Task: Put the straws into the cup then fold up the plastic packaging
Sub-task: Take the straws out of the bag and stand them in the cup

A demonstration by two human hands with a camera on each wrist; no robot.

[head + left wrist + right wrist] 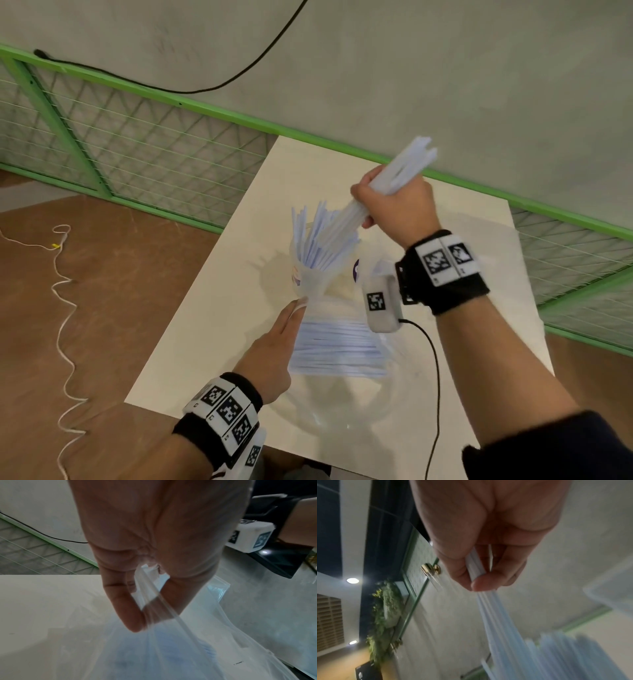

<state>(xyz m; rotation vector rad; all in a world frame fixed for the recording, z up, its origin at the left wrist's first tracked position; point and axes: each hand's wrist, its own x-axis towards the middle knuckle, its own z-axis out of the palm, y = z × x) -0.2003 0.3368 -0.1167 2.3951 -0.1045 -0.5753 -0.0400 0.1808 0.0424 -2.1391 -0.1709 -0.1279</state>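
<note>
A clear plastic cup [308, 274] stands mid-table with several white wrapped straws [318, 236] fanned out of its mouth. My right hand [394, 205] is above and to the right of it, gripping a bunch of straws [404, 168] whose lower ends point down into the cup; the same bunch of straws [488, 605] runs out under my thumb. My left hand [274, 346] pinches the edge of the clear plastic packaging [154, 597] near the cup's base. A stack of straws [339, 346] still lies inside the packaging [342, 404] on the table.
The white table [212, 308] ends close on the left, with brown floor and a white cord [65, 308] beyond it. A green mesh fence [144, 137] and a grey wall run behind. A black cable [435, 377] hangs from my right wrist camera.
</note>
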